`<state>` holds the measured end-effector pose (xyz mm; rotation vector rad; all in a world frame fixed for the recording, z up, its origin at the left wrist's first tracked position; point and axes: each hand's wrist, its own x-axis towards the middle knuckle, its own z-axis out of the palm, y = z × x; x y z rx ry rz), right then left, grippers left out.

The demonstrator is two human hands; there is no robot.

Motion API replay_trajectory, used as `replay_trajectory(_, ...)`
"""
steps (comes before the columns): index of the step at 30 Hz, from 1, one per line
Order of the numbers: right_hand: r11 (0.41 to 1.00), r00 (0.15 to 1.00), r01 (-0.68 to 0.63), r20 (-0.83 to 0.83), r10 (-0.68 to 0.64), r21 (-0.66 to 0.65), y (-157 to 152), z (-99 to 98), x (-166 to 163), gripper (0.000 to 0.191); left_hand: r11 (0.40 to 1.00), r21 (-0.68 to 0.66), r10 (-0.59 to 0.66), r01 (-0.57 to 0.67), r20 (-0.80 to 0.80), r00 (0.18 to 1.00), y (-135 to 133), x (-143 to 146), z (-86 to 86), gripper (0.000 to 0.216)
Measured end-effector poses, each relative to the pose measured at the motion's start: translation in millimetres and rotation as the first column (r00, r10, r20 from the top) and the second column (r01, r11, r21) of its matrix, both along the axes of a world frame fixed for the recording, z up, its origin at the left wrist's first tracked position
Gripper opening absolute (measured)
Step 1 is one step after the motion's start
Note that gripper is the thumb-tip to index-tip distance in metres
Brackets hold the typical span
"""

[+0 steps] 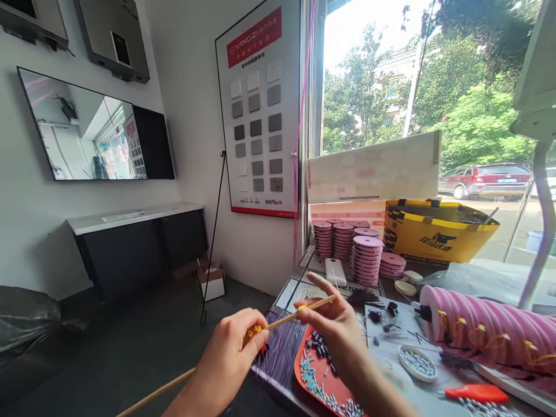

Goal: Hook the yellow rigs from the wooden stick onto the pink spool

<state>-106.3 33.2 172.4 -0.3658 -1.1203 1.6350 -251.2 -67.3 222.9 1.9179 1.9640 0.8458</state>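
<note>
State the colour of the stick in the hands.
The stick is light tan, seen best in the head view.

1. Stick (pixel 282 320): pale tan.
2. Small cluster (pixel 255 330): bright yellow.
3. Tray (pixel 297 369): orange-red.
4. Stacked discs (pixel 367 260): pink.
5. Bag (pixel 438 231): yellow, black print.
6. Ridged roll (pixel 490 324): pink, dotted with yellow loops.
7. Tool handle (pixel 478 394): red.

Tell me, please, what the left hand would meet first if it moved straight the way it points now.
The left hand would probably meet the right hand first, though depth is unclear in this single view.
</note>
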Motion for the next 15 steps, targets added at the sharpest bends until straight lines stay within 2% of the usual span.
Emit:
replay_trajectory(3, 0.992, 0.995, 0.012, -0.099, -0.025, -0.130, -9.0, -7.2, -16.1, 0.098, 1.000, -0.006, -0.020, 0.021, 0.066, 0.998, 1.5, 1.7, -2.7, 0.024)
replay_trajectory(8, 0.979, 0.975, -0.142, -0.193, 0.113, -0.145, -28.9, -9.7, -40.4, 0.103, 0.998, 0.057, -0.014, 0.007, 0.119, 0.993, 4.7, 4.1, -8.0, 0.017)
replay_trajectory(11, 0.974, 0.973, -0.146, -0.202, 0.110, -0.173, -32.0, -15.3, -50.0, 0.102, 0.998, 0.053, -0.042, 0.036, 0.107, 0.993, 7.1, 5.2, -9.9, 0.023)
replay_trajectory(13, 0.982, 0.983, -0.143, -0.134, 0.126, -0.126, -25.8, -19.0, -47.7, 0.096, 0.996, 0.029, -0.089, 0.088, 0.060, 0.994, 8.7, 2.2, -9.8, 0.026)
replay_trajectory(15, 0.988, 0.988, -0.148, 0.037, 0.147, 0.033, -13.1, -19.1, -35.6, 0.076, 0.995, 0.019, -0.102, 0.102, -0.004, 0.995, 10.5, -5.5, -7.7, 0.025)
